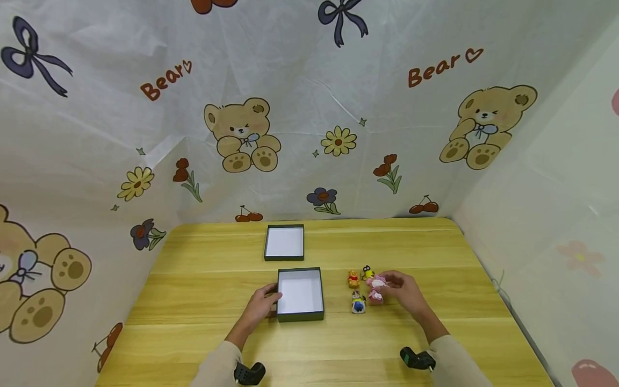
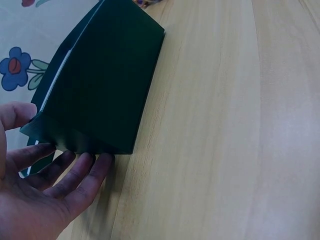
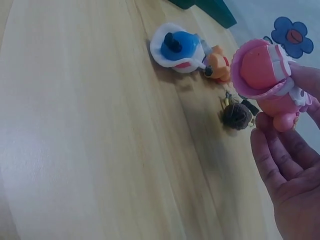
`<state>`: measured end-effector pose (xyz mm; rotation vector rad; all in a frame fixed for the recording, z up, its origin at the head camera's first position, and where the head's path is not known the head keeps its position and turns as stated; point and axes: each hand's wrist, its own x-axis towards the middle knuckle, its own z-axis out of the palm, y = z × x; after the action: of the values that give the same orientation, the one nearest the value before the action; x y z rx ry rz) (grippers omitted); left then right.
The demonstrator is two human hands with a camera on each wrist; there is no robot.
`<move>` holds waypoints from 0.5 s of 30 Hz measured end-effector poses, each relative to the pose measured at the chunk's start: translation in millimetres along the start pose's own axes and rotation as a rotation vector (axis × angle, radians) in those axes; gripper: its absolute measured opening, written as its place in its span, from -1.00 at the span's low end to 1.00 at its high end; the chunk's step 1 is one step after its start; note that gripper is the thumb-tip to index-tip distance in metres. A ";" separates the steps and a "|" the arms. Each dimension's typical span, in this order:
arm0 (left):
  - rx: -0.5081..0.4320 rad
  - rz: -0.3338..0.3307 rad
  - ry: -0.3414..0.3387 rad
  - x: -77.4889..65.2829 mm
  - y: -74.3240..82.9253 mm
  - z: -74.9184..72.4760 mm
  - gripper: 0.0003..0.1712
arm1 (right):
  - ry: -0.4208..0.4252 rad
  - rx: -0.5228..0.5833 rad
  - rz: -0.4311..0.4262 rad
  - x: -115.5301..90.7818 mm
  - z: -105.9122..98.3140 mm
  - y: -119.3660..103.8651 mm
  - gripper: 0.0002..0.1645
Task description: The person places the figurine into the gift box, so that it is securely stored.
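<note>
A dark green box [image 1: 300,293] with a white inside stands open on the table, in the middle of the head view. My left hand [image 1: 260,305] grips its left side; in the left wrist view the thumb is at the rim and the fingertips lie along the lower edge of the green wall [image 2: 105,85]. On the right, my right hand [image 1: 408,294] holds a pink figurine [image 3: 262,70] between thumb and fingers, above the table in the right wrist view. Close by stand an orange bear figurine [image 1: 353,279], a yellow-and-black bee figurine [image 1: 368,272] and a blue-and-white figurine [image 1: 358,302].
A second, shallower green-edged tray or lid [image 1: 284,243] with a white inside lies behind the box. The wooden table [image 1: 193,301] meets a bear-printed cloth [image 1: 290,177] at the back. Black devices [image 1: 250,373] are strapped at both wrists.
</note>
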<state>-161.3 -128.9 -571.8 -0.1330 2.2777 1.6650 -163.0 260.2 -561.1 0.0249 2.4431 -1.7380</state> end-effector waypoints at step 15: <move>0.000 -0.003 -0.002 -2.8 2.8 -0.4 -0.37 | -0.024 -0.021 -0.035 10.3 12.5 -12.7 -0.53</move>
<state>-159.4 -128.7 -568.2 -0.1354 2.2749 1.6633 -173.1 243.6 -554.5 -0.0412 2.4590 -1.7166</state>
